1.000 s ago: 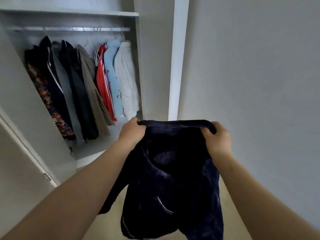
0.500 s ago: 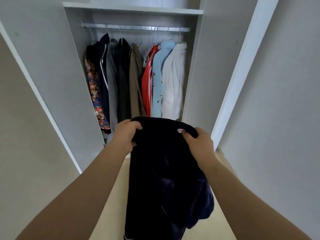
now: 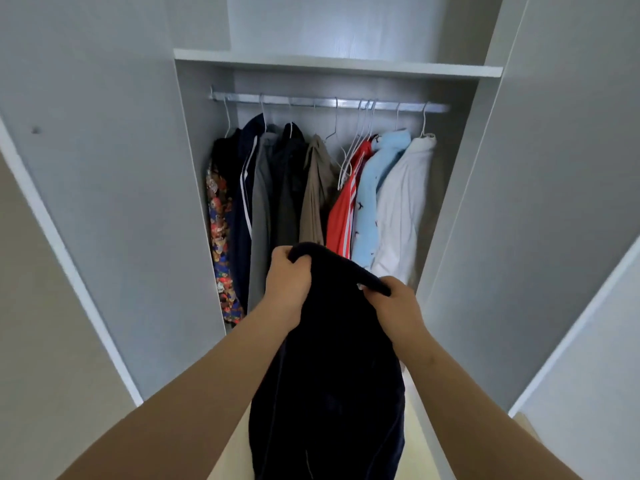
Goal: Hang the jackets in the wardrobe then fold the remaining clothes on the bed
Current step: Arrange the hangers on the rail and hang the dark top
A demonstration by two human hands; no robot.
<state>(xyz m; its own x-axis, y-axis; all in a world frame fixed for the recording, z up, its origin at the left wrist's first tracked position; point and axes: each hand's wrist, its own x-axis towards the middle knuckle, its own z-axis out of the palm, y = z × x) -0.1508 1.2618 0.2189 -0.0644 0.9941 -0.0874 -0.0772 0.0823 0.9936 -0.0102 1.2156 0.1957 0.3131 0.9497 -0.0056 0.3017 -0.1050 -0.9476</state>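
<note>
Grip of left hand (image 3: 289,282) and right hand (image 3: 398,306) clenched on navy jacket (image 3: 329,375), wardrobe (image 3: 337,65) ahead, clothes (image 3: 398,209) on rail (image 3: 329,103)

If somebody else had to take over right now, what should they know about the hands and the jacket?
Left hand: grips the dark jacket's top edge.
Right hand: grips the same edge.
The jacket hangs between both arms, in front of the open wardrobe.
Rail: several clothes hang there; bare hangers hang beside the red top.
Done: jacket is at the wardrobe.
Left: put it on a hanger and hang it, then fold. The bed is out of view.
</note>
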